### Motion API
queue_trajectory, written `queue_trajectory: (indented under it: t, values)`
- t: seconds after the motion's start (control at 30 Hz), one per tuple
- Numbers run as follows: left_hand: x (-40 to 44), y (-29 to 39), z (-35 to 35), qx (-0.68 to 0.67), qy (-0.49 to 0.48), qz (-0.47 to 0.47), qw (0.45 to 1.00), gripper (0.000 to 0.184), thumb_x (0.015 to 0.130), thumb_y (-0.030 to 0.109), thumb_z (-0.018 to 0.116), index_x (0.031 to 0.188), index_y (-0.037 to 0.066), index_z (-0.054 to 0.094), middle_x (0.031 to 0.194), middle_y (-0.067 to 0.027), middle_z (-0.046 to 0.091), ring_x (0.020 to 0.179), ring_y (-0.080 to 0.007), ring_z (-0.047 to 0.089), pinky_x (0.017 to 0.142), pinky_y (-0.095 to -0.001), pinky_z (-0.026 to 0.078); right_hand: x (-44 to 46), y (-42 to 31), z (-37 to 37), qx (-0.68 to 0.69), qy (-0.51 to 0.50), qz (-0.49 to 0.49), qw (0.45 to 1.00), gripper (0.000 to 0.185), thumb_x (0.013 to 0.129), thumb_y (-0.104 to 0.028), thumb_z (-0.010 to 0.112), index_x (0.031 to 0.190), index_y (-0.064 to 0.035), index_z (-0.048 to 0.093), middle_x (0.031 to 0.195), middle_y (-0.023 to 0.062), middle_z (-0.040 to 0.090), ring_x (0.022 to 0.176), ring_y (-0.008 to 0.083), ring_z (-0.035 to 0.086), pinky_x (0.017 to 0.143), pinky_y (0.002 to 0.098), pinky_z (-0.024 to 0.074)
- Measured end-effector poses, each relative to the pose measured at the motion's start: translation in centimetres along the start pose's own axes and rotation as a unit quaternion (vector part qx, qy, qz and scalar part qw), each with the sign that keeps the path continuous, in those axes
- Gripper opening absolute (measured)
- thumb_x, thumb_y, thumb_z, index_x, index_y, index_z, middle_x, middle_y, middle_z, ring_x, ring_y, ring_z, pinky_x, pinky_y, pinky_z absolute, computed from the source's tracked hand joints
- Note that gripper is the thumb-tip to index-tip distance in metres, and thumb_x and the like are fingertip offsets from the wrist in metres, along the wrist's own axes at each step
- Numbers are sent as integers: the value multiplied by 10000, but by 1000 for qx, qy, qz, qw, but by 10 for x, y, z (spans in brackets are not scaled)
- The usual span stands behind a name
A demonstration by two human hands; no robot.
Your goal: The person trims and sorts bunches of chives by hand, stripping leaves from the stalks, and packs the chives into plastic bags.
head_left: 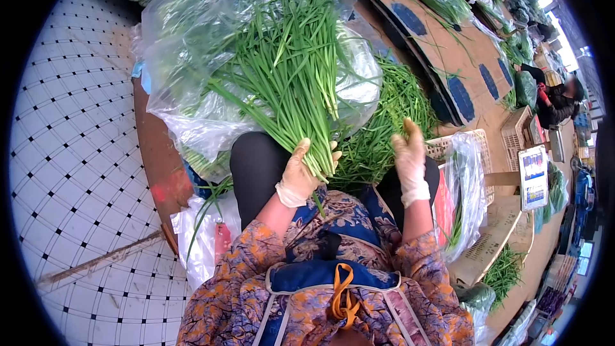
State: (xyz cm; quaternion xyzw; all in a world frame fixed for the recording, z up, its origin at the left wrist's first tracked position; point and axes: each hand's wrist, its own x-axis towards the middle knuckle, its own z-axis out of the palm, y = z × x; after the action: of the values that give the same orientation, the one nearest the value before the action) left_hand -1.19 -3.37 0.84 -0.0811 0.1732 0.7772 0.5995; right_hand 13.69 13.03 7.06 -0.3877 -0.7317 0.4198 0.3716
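Observation:
A thick bunch of long green stalks (pixel 298 83) fans out away from me over clear plastic bags. Near its cut ends, my left hand (pixel 302 173), in a pale thin glove, is wrapped round the stalks above my knee. My right hand (pixel 410 157), gloved too, is raised over my other knee, apart from the bunch, its fingers upward and apart with nothing in them. Between and beyond my knees lies a loose heap of green stalks (pixel 400 99). The large clear plastic bag (pixel 192 83) under the bunch holds more greens.
Plastic crates (pixel 483 237) stand at the right, beside a clear bag (pixel 464 198) and a small scale display (pixel 533 178). A long brown board (pixel 423 38) runs across the upper right. Another person (pixel 560 102) sits far right. Tiled floor (pixel 83 154) lies left.

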Motion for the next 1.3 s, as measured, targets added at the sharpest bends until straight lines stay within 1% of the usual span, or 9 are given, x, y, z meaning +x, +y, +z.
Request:
queue_trajectory:
  t: [0.13, 0.27, 0.57, 0.8, 0.9, 1.07, 1.2, 1.27, 1.3]
  values:
    - [0, 3, -6, -8, -122, 9, 992, 482, 946, 399, 350, 1256, 41, 440, 1186, -169, 542, 1078, -314, 539, 900, -414, 451, -24, 6, 47, -81, -215, -8, 973, 371, 821, -59, 595, 1175, 5, 500, 1181, 193, 529, 1143, 320, 475, 998, 374, 359]
    - [0, 0, -3, -14, -35, 66, 997, 447, 945, 400, 355, 1277, 107, 409, 1244, -104, 504, 1118, -248, 502, 953, -404, 403, -22, -37, 83, -205, -186, -296, 914, 439, 681, -87, 665, 1110, -72, 570, 1134, 179, 554, 1083, 347, 503, 950, 391, 400]
    - [8, -5, -26, 25, 79, 39, 996, 326, 968, 257, 285, 1242, 135, 414, 1250, -84, 472, 1163, -239, 450, 984, -426, 352, -12, -19, 98, -227, -220, -459, 830, 150, 618, -113, 606, 768, -98, 612, 1105, 94, 571, 1101, 344, 493, 918, 435, 419]
    - [7, -1, -17, 14, -7, 55, 998, 336, 965, 250, 342, 1234, 69, 431, 1189, -120, 513, 1103, -239, 497, 933, -386, 412, 5, -71, 59, -188, -309, -430, 827, 162, 647, -8, 602, 797, -65, 576, 1011, 108, 598, 1064, 307, 528, 903, 392, 438]
    - [5, 1, -12, -3, 1, 36, 999, 379, 956, 293, 369, 1236, 47, 438, 1177, -148, 530, 1058, -286, 536, 886, -413, 448, 16, -105, 21, 185, -320, -130, 920, 73, 831, -78, 556, 886, -40, 585, 1011, 98, 612, 975, 224, 567, 844, 354, 457]
    - [5, 4, -14, 31, -34, 22, 999, 505, 941, 395, 362, 1263, 9, 418, 1183, -195, 535, 1036, -351, 556, 836, -434, 476, 40, -105, -56, 252, 50, -128, 958, 90, 890, -102, 536, 953, -52, 576, 1010, 117, 628, 982, 192, 585, 890, 330, 457]
    - [7, 3, -13, 10, -42, -2, 999, 509, 942, 399, 353, 1267, 11, 416, 1186, -204, 531, 1041, -352, 552, 842, -428, 475, 56, -17, -52, 159, 44, -46, 985, 179, 838, -11, 562, 1014, -44, 568, 1026, 103, 614, 978, 211, 579, 906, 324, 446]
    - [7, 3, -13, 23, -50, 5, 998, 502, 945, 393, 349, 1264, 12, 421, 1186, -199, 533, 1041, -358, 551, 848, -434, 469, 35, 0, -17, -361, 8, -263, 895, 292, 766, 42, 609, 1041, -50, 575, 1038, 102, 598, 999, 207, 557, 887, 305, 452]
    - [1, 5, -4, 66, -52, 21, 996, 478, 949, 379, 347, 1259, 22, 420, 1188, -178, 534, 1074, -321, 532, 900, -428, 435, 22, -19, 6, -187, -66, -264, 944, 373, 715, 73, 635, 1058, -62, 583, 1048, 117, 593, 997, 216, 556, 837, 316, 478]
